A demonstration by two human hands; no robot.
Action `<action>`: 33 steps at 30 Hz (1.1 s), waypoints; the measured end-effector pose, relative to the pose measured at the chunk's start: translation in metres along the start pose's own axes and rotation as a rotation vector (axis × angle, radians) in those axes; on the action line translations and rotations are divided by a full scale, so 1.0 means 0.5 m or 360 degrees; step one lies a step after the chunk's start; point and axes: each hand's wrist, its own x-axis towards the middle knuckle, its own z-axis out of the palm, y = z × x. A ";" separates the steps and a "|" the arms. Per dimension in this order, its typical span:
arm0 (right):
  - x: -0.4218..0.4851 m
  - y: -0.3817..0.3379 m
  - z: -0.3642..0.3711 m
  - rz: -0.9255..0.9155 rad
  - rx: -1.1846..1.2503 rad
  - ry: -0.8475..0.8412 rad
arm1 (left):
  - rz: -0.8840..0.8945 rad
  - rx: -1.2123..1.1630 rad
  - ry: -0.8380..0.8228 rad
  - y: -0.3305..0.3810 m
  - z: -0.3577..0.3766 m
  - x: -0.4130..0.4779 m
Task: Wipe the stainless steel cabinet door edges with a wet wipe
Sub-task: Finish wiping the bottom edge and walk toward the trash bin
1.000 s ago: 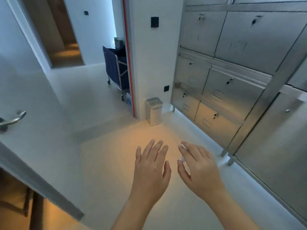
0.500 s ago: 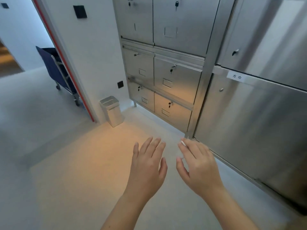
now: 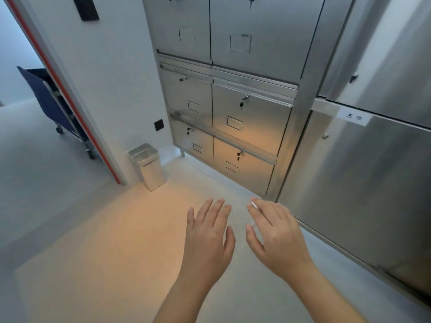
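Stainless steel cabinets fill the right and far side: a block of small keyed doors [image 3: 249,122] ahead and a large labelled door [image 3: 363,183] at the right. My left hand [image 3: 207,238] hovers over the floor, fingers straight and spread, holding nothing. My right hand [image 3: 277,236] hovers beside it, just left of the large door's lower edge. A small white wet wipe [image 3: 253,204] sticks out at its index fingertip and shows again by the thumb. The rest of the wipe is hidden under the hand.
A small steel bin [image 3: 148,166] stands on the floor against the white wall [image 3: 112,78], left of the cabinets. A blue trolley [image 3: 51,101] on wheels stands beyond the doorway at the far left. Pale floor [image 3: 105,241] stretches in front of me.
My view has swung right and closer to the cabinets; the door with a lever handle has left the view. Both hands keep the same spread pose in front of me.
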 end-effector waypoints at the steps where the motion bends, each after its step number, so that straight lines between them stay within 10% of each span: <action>1: 0.031 -0.004 0.021 0.0003 -0.0004 -0.0003 | -0.0009 -0.0001 -0.0001 -0.032 -0.002 0.026; 17: 0.377 0.011 0.288 -0.0038 0.0083 0.0028 | -0.0065 0.0099 0.0089 -0.329 0.068 0.299; 33: 0.718 0.348 0.509 -0.0199 0.0310 0.0078 | -0.0258 0.0190 0.0147 -0.384 0.269 0.747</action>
